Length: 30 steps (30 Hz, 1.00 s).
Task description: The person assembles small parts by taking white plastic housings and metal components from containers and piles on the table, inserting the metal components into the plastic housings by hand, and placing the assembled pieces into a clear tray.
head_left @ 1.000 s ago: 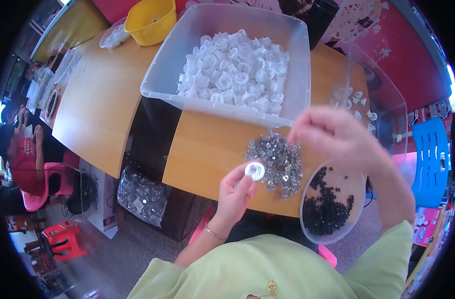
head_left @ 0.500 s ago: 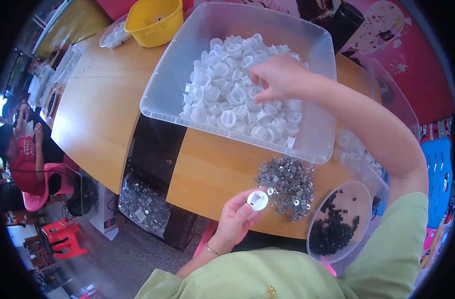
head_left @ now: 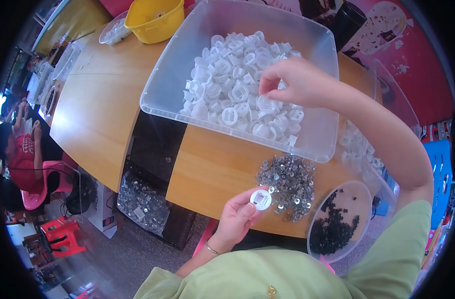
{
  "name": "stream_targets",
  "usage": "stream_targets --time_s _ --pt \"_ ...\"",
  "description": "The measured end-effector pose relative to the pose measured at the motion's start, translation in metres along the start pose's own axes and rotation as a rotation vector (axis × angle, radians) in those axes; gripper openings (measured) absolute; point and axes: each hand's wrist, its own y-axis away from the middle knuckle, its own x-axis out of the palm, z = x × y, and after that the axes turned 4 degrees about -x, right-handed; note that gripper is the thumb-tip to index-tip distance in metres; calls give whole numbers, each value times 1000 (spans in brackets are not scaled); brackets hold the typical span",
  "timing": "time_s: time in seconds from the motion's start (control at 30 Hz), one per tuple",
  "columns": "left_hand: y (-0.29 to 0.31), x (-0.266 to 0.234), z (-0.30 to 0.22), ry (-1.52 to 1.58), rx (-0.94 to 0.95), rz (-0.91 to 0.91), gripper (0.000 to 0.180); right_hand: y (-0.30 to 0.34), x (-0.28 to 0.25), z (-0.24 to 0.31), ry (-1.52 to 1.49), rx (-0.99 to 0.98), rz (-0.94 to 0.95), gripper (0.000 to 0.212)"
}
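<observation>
My left hand (head_left: 236, 218) grips a small white round plastic part (head_left: 261, 200) between thumb and fingers, its face with a square recess turned up. Just beyond it lies a pile of small shiny metal pieces (head_left: 290, 182) on the table. Over the large clear plastic bin (head_left: 160, 94), my right hand (head_left: 300, 82) has its thumb and fingertips drawn together in a pinch. Beneath those fingertips is a heap of white plastic parts (head_left: 230, 116). Whether one of them is held there, I cannot make out.
A clear round tub (head_left: 365, 214) of small black pieces stands at the table's near right edge. Left of the table, a bag of metal pieces (head_left: 143, 207) rests on a dark surface. A yellow basin (head_left: 155, 22) stands far left; a person in red (head_left: 25, 159) sits farther off.
My right hand has shifted slightly right, and its thumb and fingers have closed from spread to a pinch. My left hand keeps the white part, now tilted a little differently.
</observation>
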Motion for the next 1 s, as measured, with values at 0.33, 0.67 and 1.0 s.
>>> stream_targets --time_s 0.33,0.67,1.0 --pt "2 4 -2 25 -43 27 50 26 -13 35 24 -33 -17 11" --pt "1 5 -1 -10 -32 7 49 28 -14 39 49 -60 -42 13" --pt "0 4 -1 -47 -31 -8 47 29 -15 34 90 -44 -32 13"
